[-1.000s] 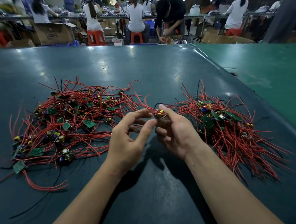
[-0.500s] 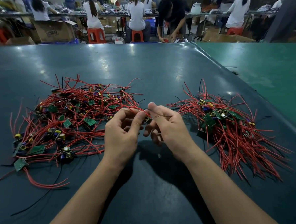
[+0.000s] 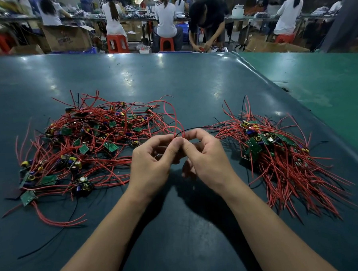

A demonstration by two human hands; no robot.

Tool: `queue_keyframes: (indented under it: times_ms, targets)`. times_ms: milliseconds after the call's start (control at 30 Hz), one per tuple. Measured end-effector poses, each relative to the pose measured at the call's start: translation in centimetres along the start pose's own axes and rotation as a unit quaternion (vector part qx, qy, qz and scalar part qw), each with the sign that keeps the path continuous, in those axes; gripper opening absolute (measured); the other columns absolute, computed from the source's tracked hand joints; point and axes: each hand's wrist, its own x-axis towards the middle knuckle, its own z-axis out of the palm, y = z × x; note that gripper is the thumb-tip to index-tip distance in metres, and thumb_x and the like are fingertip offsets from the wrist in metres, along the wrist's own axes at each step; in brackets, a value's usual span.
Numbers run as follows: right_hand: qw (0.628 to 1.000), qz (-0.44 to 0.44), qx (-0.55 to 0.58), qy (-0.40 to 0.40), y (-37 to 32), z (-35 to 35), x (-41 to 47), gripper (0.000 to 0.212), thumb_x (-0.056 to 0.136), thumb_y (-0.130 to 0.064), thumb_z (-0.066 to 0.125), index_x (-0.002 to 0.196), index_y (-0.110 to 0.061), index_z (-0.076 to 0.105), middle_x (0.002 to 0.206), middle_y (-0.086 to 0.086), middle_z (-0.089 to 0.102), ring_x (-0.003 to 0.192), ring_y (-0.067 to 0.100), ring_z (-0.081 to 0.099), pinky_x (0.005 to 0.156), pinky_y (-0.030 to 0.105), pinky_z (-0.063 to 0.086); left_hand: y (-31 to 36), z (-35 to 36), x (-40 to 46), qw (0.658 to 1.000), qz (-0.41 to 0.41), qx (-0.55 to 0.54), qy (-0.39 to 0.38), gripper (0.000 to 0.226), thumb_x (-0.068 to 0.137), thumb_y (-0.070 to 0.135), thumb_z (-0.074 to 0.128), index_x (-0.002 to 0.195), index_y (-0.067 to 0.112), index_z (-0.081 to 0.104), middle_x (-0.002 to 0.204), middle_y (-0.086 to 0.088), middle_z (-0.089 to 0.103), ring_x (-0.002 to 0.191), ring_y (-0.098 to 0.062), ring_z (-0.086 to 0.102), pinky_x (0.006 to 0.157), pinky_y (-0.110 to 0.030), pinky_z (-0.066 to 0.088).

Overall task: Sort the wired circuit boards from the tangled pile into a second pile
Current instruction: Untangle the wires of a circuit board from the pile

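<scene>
Red looping wires (image 3: 174, 123) rise from between both hands at the middle of the dark teal table mat (image 3: 171, 84); any board on them is hidden. Left hand (image 3: 152, 165) and right hand (image 3: 206, 158) meet thumb to thumb, fingers curled, pinching these wires. To the left lies the tangled pile of red-wired green circuit boards (image 3: 87, 148), to the right the second, combed-out pile (image 3: 278, 157).

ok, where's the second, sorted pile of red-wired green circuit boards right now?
In the head view, the sorted pile of red-wired green circuit boards lies on the dark table at the person's right, just beyond the right hand.
</scene>
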Motion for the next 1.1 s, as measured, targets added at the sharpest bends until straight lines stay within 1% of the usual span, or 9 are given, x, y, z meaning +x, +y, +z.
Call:
queue_keyframes:
  times_ms: [100,200,367,467,600,700,900,1000,1100]
  targets:
    - [1.0,0.01,-0.011,0.011,0.2,0.0,0.1,0.012,0.099,-0.022,0.057,0.089,-0.018,0.053,0.063,0.006,0.069,0.035,0.024,0.058,0.033,0.02,0.035,-0.2,-0.1,0.2,1.0,0.008,0.007,0.013,0.006,0.086,0.012,0.072,0.091,0.01,0.074,0.082,-0.003,0.075,0.074,-0.016,0.072,0.069,-0.024,0.058]
    - [0.999,0.002,-0.007,0.047,0.2,-0.2,0.2,0.014,0.099,-0.026,0.056,0.087,-0.018,0.053,0.067,0.007,0.072,0.036,0.023,0.058,0.034,0.019,0.035,-0.3,0.0,0.3,0.999,0.004,-0.019,0.049,0.003,0.087,0.01,0.071,0.086,0.014,0.07,0.078,0.001,0.073,0.072,-0.012,0.071,0.065,-0.018,0.055]
    - [0.992,-0.012,0.068,0.107,-0.1,-0.4,0.6,0.023,0.098,-0.024,0.059,0.078,-0.015,0.065,0.065,0.005,0.071,0.035,0.013,0.049,0.035,0.018,0.034,-0.1,0.2,0.6,0.991,-0.006,-0.094,0.099,0.008,0.089,0.012,0.067,0.084,0.014,0.062,0.074,0.006,0.074,0.068,-0.008,0.071,0.062,-0.017,0.053]
    - [0.982,-0.001,0.125,0.142,-0.2,-0.3,0.9,0.027,0.097,-0.02,0.059,0.071,-0.015,0.066,0.061,0.004,0.069,0.032,0.012,0.044,0.035,0.017,0.032,-0.1,0.3,0.6,0.981,-0.024,-0.158,0.113,0.01,0.094,0.01,0.062,0.086,0.013,0.057,0.08,-0.003,0.075,0.075,-0.022,0.074,0.065,-0.028,0.056]
    - [0.968,0.023,0.175,0.18,-0.2,-0.6,1.1,0.027,0.097,-0.015,0.058,0.071,-0.01,0.063,0.055,0.002,0.066,0.031,0.01,0.04,0.034,0.015,0.029,-0.2,0.2,0.9,0.962,-0.053,-0.251,0.097,0.011,0.101,0.008,0.049,0.093,0.015,0.045,0.08,-0.01,0.075,0.068,-0.026,0.074,0.06,-0.029,0.059]
    - [0.969,0.016,0.174,0.176,-0.2,-0.6,1.1,0.022,0.097,-0.015,0.057,0.077,-0.008,0.064,0.056,0.002,0.065,0.031,0.011,0.041,0.035,0.015,0.03,-0.2,0.2,1.2,0.954,-0.093,-0.277,0.072,0.01,0.102,0.013,0.049,0.092,0.015,0.046,0.081,-0.01,0.075,0.068,-0.026,0.073,0.06,-0.029,0.059]
    - [0.973,0.005,0.182,0.143,-0.5,-0.4,0.9,0.012,0.096,-0.012,0.059,0.084,-0.008,0.059,0.058,0.0,0.063,0.032,0.012,0.042,0.035,0.016,0.03,-0.7,0.5,0.6,0.984,-0.1,-0.144,-0.022,0.016,0.081,0.023,0.067,0.089,0.011,0.06,0.075,-0.005,0.073,0.06,-0.02,0.069,0.06,-0.027,0.058]
    - [0.977,0.017,0.174,0.125,-0.5,-0.5,0.8,0.011,0.095,-0.011,0.059,0.085,-0.013,0.057,0.061,-0.001,0.064,0.034,0.012,0.045,0.035,0.018,0.033,-0.6,0.2,0.5,0.991,-0.079,-0.106,0.003,0.022,0.073,0.028,0.073,0.085,0.011,0.064,0.073,-0.008,0.073,0.064,-0.021,0.071,0.063,-0.027,0.058]
    - [0.989,0.045,0.114,0.087,-0.1,0.0,0.6,0.013,0.094,-0.012,0.062,0.083,-0.013,0.058,0.063,-0.001,0.065,0.037,0.012,0.048,0.034,0.019,0.036,-0.5,0.0,0.4,0.995,-0.053,-0.081,0.017,0.019,0.073,0.018,0.078,0.084,0.008,0.066,0.074,-0.007,0.072,0.066,-0.017,0.07,0.065,-0.023,0.057]
